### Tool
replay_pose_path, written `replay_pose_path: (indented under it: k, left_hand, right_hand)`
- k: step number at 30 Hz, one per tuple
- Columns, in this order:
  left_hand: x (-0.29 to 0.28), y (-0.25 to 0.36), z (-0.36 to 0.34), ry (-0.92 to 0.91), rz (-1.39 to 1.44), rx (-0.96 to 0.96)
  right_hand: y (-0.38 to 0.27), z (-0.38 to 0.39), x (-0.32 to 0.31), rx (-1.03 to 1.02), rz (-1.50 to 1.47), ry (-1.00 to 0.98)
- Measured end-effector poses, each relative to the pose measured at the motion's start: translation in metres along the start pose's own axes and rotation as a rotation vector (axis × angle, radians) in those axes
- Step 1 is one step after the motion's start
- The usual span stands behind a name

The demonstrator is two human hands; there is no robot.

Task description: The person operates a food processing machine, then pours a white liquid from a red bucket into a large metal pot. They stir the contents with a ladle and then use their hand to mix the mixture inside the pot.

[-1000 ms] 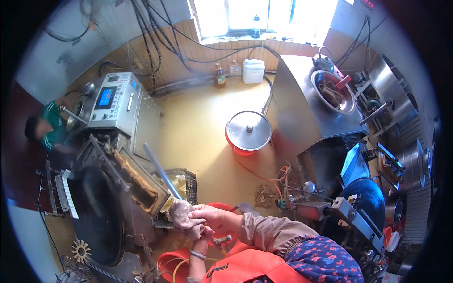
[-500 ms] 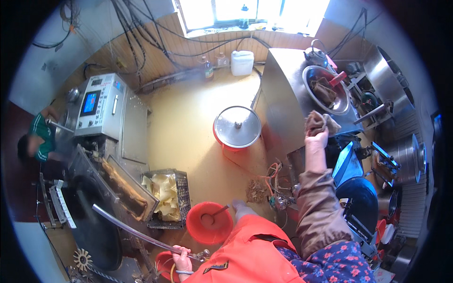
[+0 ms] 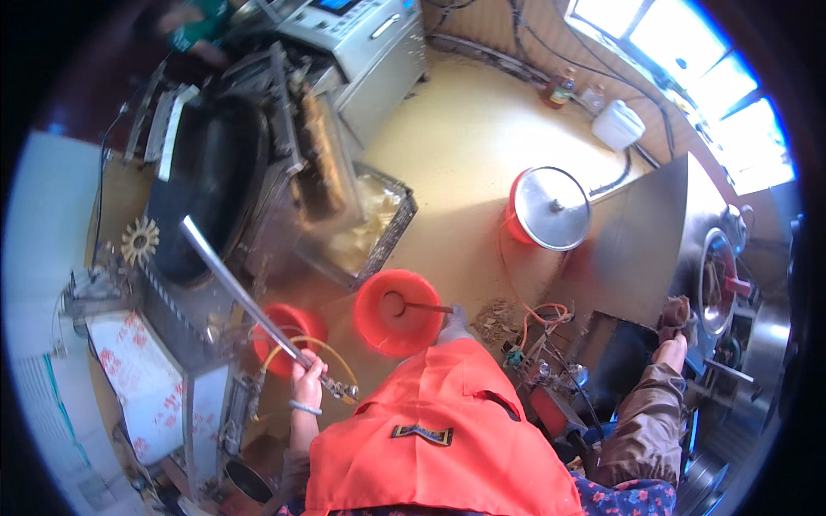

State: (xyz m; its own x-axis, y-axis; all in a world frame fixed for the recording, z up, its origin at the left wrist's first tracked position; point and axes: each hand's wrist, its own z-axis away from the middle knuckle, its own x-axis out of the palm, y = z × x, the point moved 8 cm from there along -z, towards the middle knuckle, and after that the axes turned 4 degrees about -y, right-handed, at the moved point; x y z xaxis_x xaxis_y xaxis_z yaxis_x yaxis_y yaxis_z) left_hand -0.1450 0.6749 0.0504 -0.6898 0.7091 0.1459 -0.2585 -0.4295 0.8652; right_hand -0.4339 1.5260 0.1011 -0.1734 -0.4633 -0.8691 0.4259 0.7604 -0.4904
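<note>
My left hand (image 3: 305, 380) is closed around a long metal tube (image 3: 225, 271), low at the left. The tube angles up and left, with a brass fitting and a yellow hose near its lower end. Behind it stands a red bucket (image 3: 311, 322). My right hand (image 3: 673, 348), out at the right, grips a crumpled brown cloth (image 3: 675, 310) beside a steel bowl (image 3: 703, 284) on a steel cabinet (image 3: 637, 232). Between my hands, another red bucket (image 3: 372, 314) sits on the floor with a ladle in it.
A lidded red bucket (image 3: 549, 205) stands on the floor ahead, beside an orange hose. At left are a control machine (image 3: 391, 64), a large dark round plate (image 3: 206, 181) and a crate (image 3: 387, 241) of pale scraps. A person in a green top (image 3: 194, 26) is at upper left.
The view has swung left. My hands, together on the cloth and tube one second ago, are apart: the right carried the cloth away to the right, while the left kept the tube.
</note>
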Motion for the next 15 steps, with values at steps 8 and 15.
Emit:
replay_pose_path:
  k: [8,15]
  left_hand:
    - [-0.071,-0.018,0.022,0.117,0.072,-0.042]
    - [-0.113,-0.008,0.048,0.197,0.221,0.059]
  right_hand:
    - [0.050,-0.073,-0.013,-0.133,0.555,0.095]
    - [-0.033,-0.076,0.002,-0.159,0.486,0.236]
